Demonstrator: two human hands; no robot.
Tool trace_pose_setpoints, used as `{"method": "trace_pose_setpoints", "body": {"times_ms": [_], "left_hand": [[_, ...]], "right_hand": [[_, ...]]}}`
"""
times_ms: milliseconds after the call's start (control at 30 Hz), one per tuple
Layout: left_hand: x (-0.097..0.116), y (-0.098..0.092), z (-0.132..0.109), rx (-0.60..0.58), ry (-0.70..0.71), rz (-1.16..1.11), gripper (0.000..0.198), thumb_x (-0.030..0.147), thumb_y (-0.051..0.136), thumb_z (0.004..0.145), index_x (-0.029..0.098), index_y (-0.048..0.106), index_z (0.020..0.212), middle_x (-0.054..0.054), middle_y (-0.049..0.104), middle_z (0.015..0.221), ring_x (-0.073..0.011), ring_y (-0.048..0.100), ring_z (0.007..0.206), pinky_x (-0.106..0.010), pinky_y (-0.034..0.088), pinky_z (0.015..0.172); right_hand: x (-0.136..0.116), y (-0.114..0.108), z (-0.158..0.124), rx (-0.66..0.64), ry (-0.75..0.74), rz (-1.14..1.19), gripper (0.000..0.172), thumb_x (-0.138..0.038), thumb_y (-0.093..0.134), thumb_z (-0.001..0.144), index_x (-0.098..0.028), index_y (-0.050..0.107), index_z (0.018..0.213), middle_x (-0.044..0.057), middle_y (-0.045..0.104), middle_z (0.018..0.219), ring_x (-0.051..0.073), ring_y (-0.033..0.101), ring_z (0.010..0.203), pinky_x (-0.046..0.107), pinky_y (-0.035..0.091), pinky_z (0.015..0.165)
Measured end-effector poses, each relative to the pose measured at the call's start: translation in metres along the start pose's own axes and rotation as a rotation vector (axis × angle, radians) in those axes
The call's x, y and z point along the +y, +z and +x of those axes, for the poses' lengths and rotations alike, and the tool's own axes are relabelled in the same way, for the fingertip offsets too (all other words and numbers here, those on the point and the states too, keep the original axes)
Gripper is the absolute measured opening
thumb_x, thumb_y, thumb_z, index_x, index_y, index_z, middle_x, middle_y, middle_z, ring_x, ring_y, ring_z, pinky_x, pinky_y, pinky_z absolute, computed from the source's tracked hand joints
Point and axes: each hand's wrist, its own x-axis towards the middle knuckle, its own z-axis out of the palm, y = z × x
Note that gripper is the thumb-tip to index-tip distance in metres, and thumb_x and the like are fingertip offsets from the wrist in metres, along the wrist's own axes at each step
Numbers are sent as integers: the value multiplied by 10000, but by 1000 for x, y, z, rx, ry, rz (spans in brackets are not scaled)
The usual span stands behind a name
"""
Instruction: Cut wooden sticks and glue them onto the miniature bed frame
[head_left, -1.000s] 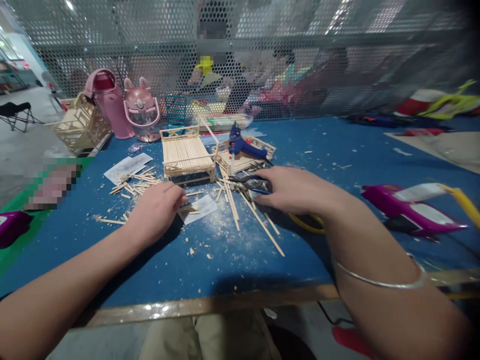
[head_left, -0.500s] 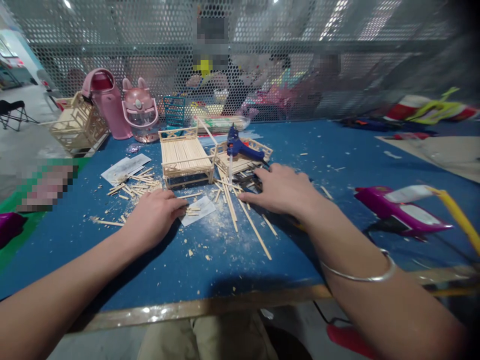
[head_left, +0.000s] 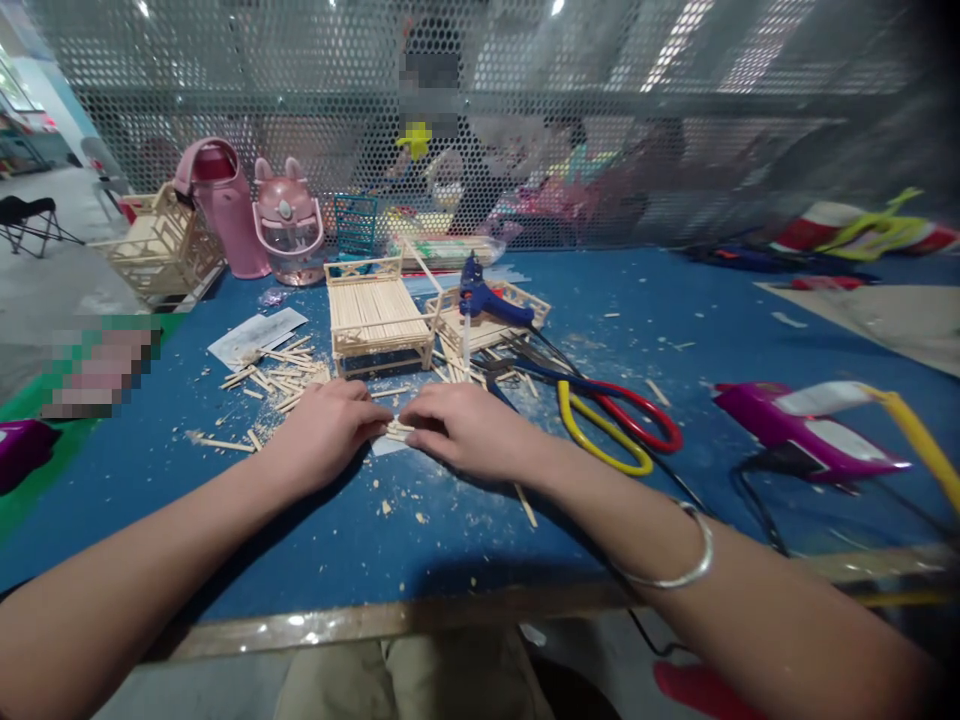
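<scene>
Short wooden sticks (head_left: pixel 396 430) lie in a small row over a white paper slip (head_left: pixel 387 446). My left hand (head_left: pixel 326 430) is closed at their left end, its fingertips pressed together against them. From the other side, my right hand (head_left: pixel 469 428) has its thumb and index finger on the sticks' right end. Just behind stands a miniature bed (head_left: pixel 379 310) built of thin sticks. A blue hot glue gun (head_left: pixel 491 302) rests on a stick-built tray-like frame (head_left: pixel 536 298). Pliers with red and yellow handles (head_left: pixel 622 420) lie right of my right hand.
Cut sticks and crumbs (head_left: pixel 281 372) are scattered at left near another paper sheet (head_left: pixel 259 335). Pink bottles (head_left: pixel 291 225) stand along the mesh screen (head_left: pixel 525 120). A purple tool (head_left: pixel 810 425) with a yellow cord sits at right. People are behind the mesh.
My right hand has moved left from beside the glue gun and pliers to the short sticks, uncovering the plier handles. My left hand stays beside the paper slip.
</scene>
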Motion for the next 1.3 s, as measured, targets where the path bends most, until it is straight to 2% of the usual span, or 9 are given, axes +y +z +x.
{"method": "trace_pose_setpoints", "body": {"times_ms": [300, 400, 600, 767, 900, 1000, 1100, 1167, 1300], "left_hand": [[8, -5, 4, 37, -78, -181, 203, 202, 469, 860, 151, 647, 777, -44, 617, 739, -168, 539, 712, -277, 399, 659], [12, -8, 3, 83, -111, -212, 238, 205, 433, 873, 146, 612, 728, -38, 598, 696, -164, 527, 686, -271, 389, 637], [21, -9, -1, 171, -134, -324, 210, 222, 457, 870, 162, 615, 744, -27, 618, 713, -152, 536, 686, -259, 386, 638], [24, -12, -2, 187, -178, -305, 255, 269, 433, 878, 167, 616, 731, -27, 623, 688, -160, 540, 664, -263, 386, 618], [17, -13, -3, 185, -264, -163, 282, 266, 398, 879, 159, 623, 746, -55, 630, 714, -186, 546, 677, -287, 398, 614], [10, -13, -5, 138, -234, -2, 264, 256, 433, 859, 156, 655, 756, -76, 646, 746, -216, 561, 728, -326, 419, 668], [7, -13, -7, 105, -204, 144, 233, 243, 478, 833, 175, 684, 749, -79, 652, 794, -241, 569, 789, -367, 423, 727], [6, -12, -8, 107, -209, 171, 220, 227, 486, 826, 179, 686, 751, -75, 644, 801, -240, 572, 793, -368, 429, 721], [4, -9, -8, 150, -178, 126, 254, 208, 449, 851, 166, 679, 949, -89, 655, 890, -232, 577, 833, -366, 446, 742]], "right_hand": [[-2, 0, 1, 32, 162, 159, 57, -228, 647, 742, -172, 659, 739, -22, 582, 595, 95, 472, 542, 226, 320, 532], [-2, 0, 0, 85, 129, 197, 71, -232, 634, 753, -164, 655, 745, -32, 552, 571, 87, 450, 528, 217, 310, 520], [-2, 1, -1, 354, -14, 282, 103, -173, 586, 789, -160, 684, 817, -2, 660, 708, 90, 558, 642, 203, 388, 623], [-1, -3, -2, 408, -65, 182, 135, -181, 560, 801, -162, 694, 790, 17, 686, 735, 107, 588, 677, 221, 410, 651], [10, -9, -2, 323, 57, 39, 142, -198, 565, 794, -170, 701, 764, 27, 692, 720, 129, 594, 656, 252, 411, 630], [18, -10, -3, 187, 97, -39, 159, -221, 559, 806, -185, 711, 777, 36, 707, 763, 160, 615, 715, 281, 420, 649], [18, -7, -1, 134, 74, -98, 177, -254, 550, 825, -192, 716, 831, 47, 711, 830, 181, 618, 792, 303, 428, 704], [16, -4, 1, 114, 69, -133, 194, -265, 541, 836, -188, 717, 861, 56, 710, 855, 190, 617, 819, 313, 427, 731], [13, 0, 5, 70, 71, -160, 220, -251, 513, 853, -183, 716, 905, 66, 711, 883, 191, 619, 824, 314, 421, 730]]}}
